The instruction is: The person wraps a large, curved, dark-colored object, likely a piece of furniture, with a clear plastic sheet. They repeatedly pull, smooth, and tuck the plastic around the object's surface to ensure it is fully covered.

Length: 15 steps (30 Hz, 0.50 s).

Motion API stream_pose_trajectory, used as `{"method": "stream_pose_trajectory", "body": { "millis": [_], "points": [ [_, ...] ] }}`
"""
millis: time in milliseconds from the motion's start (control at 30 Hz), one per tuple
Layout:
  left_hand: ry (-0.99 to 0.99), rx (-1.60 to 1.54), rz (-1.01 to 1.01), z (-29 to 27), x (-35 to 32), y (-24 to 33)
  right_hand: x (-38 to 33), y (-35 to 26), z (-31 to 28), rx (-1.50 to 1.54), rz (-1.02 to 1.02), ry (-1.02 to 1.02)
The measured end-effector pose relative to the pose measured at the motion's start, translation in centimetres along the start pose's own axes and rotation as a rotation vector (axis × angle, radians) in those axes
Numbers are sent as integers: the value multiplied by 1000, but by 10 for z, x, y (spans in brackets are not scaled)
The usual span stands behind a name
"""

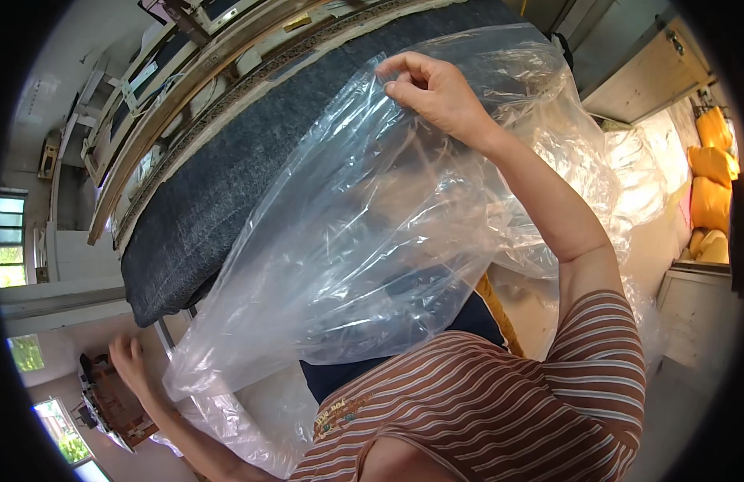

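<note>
A large, crinkled sheet of clear plastic film [364,217] spreads across the middle and hangs down in front of my body; whether it is a single layer or a bag I cannot tell. High on its far edge, my right hand [428,90] pinches the film between thumb and fingers. Down at the lower left, my left hand [129,363] is stretched out with its fingers apart and nothing in them, close beside the film's left corner. Behind the film lies a long, padded roll of dark grey-blue cloth [203,185], partly covered by it.
A machine frame with a long wooden rail [187,76] runs behind the cloth roll. More crumpled plastic [641,173] lies at the right, near yellow bundles [713,165] and a pale cabinet [697,313]. A brown stool-like piece [127,406] stands at the lower left.
</note>
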<state>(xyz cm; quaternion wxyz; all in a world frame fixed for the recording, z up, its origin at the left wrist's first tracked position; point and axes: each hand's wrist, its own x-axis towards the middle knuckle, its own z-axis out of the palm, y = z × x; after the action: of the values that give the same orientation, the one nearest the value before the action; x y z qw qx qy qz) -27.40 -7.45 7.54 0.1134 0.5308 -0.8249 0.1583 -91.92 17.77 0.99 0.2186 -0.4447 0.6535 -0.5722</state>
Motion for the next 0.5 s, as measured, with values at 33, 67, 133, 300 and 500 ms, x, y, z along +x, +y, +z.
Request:
{"method": "stream_pose_trajectory", "body": {
  "millis": [33,67,133,300,500],
  "points": [
    [3,-197,68,-4,24,42,-1,-1,3,1,-34,-5],
    [-67,-465,36,-11,47,119,-3,0,3,-17,-60,0],
    [-46,-778,298,-21,79,243,-11,-4,-2,-23,-39,0],
    [-170,-1030,764,-43,104,456,-25,-13,-13,36,-54,-28],
    [-403,-1470,801,1,114,538,-26,-18,-27,610,363,-202]
  ]
}}
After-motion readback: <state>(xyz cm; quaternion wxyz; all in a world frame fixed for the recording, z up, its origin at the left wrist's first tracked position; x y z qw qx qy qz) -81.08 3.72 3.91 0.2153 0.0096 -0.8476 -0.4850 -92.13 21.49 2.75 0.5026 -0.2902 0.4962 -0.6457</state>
